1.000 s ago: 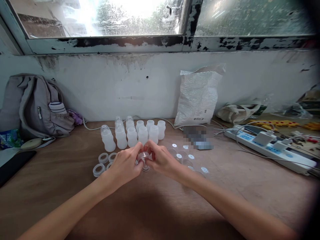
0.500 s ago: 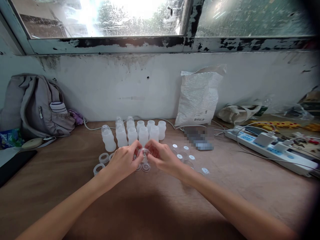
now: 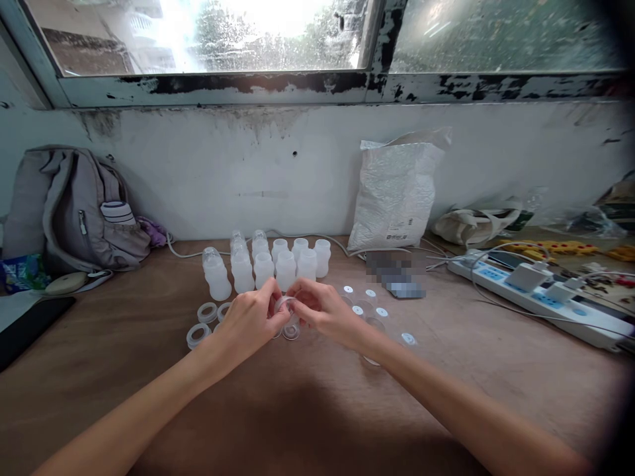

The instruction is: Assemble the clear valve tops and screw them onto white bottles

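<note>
My left hand (image 3: 253,311) and my right hand (image 3: 320,307) meet over the middle of the table, fingers pinched on a small translucent bottle ring (image 3: 284,303). Fingers partly cover it, and whether a nipple sits inside I cannot tell. Just below the hands lie clear silicone nipples (image 3: 291,330). Behind them stand several frosted baby bottles (image 3: 285,270), some open at the top, others with a clear domed cap (image 3: 211,256). Loose screw rings (image 3: 198,335) lie left of my left wrist. Clear pieces with white round spots (image 3: 358,310) are spread beside my right forearm.
Against the wall stand a grey backpack (image 3: 74,205) at left and a white padded mailer (image 3: 394,195). A white power strip (image 3: 540,297) with plugs and cables lies at right. A black flat object (image 3: 34,330) is at the left edge. A blurred-out item (image 3: 404,287) lies below the mailer.
Both hands stay in nearly the same place. The ring between the fingers has tilted, its edge now showing more than its clear centre.
</note>
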A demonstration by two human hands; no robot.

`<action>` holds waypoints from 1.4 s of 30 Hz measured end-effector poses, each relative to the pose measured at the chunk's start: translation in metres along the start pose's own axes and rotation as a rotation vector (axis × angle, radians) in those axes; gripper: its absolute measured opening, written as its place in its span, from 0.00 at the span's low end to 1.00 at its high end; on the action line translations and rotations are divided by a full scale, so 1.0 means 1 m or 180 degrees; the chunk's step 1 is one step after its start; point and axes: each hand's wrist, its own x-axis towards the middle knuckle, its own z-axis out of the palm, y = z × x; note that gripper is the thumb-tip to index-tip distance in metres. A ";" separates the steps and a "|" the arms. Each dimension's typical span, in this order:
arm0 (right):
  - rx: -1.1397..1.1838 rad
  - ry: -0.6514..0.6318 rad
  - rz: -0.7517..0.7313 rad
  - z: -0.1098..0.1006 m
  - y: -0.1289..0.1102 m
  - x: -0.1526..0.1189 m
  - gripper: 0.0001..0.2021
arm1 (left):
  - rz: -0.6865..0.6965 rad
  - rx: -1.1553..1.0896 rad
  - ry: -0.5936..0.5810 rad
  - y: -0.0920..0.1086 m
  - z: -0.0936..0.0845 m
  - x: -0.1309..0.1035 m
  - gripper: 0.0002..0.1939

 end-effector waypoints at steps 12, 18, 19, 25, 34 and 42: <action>-0.0147 0.0178 -0.0204 0.004 0.002 -0.001 0.01 | -0.0015 0.0010 0.0033 -0.001 0.000 0.001 0.04; -0.0116 0.0263 -0.0280 0.004 0.002 -0.001 0.06 | 0.0021 -0.0046 0.0108 -0.001 -0.003 0.001 0.03; -0.0136 0.0281 -0.0287 0.004 0.002 -0.001 0.07 | 0.0062 -0.0017 0.0102 -0.002 -0.003 0.001 0.04; -0.0389 0.0337 -0.0287 0.006 0.003 -0.001 0.08 | 0.0221 0.0124 0.0042 -0.003 0.000 0.000 0.07; -0.0596 0.0296 -0.0413 0.011 0.004 -0.004 0.09 | 0.0180 0.0385 0.0053 0.002 0.003 -0.004 0.05; -0.0581 0.0385 -0.0363 0.013 0.006 -0.004 0.08 | 0.0373 0.0575 0.0108 -0.002 0.003 -0.004 0.05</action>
